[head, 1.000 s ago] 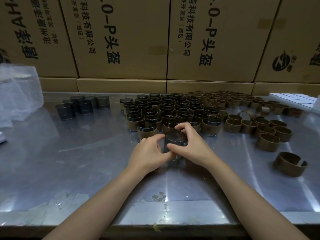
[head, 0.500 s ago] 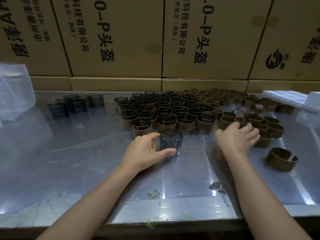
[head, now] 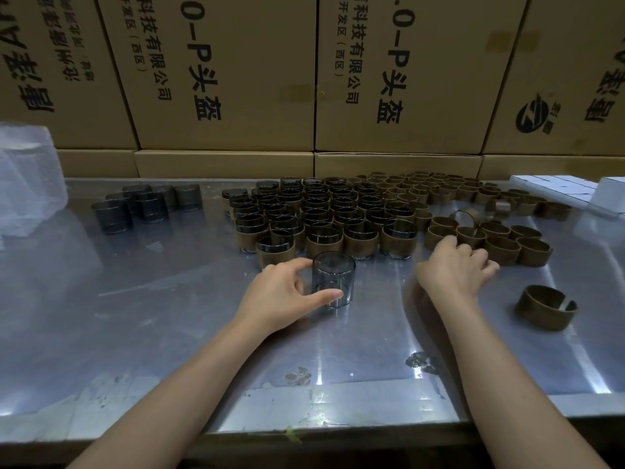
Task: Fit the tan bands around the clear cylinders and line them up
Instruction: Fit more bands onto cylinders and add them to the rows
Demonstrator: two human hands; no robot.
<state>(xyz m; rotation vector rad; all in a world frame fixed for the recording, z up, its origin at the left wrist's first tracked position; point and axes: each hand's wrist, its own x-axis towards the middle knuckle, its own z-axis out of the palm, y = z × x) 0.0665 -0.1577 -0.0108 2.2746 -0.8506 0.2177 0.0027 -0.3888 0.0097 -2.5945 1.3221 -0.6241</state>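
Observation:
A bare clear cylinder [head: 333,275] stands upright on the metal table [head: 135,316], and my left hand [head: 280,292] grips it between thumb and fingers. My right hand [head: 449,269] lies palm down to the right, its fingers spread over the near edge of a cluster of loose tan bands [head: 500,247]; I see nothing held in it. One split tan band [head: 544,308] lies alone further right. Behind the cylinder, several banded cylinders [head: 321,214] stand in packed rows.
Several bare cylinders [head: 142,204] stand at the back left beside a clear plastic bag [head: 27,184]. Stacked cardboard boxes [head: 220,79] wall off the back. White boxes [head: 558,187] sit at the far right. The table edge runs close to me.
My right hand left the cylinder and moved right onto the loose tan bands. My left hand stays on the cylinder.

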